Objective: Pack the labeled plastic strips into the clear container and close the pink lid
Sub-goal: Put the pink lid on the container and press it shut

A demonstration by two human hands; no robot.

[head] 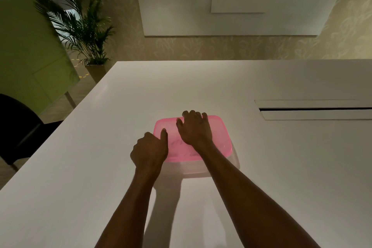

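A clear container stands on the white table with its pink lid lying on top. My left hand grips the lid's left edge, thumb on top and fingers curled over the side. My right hand lies flat on the lid, its fingertips at the far edge. Faint shapes show through the pink lid; I cannot make out the labeled strips.
A long cable slot is cut into the table at the right. A dark chair stands off the table's left edge, and a potted palm stands beyond the far left corner.
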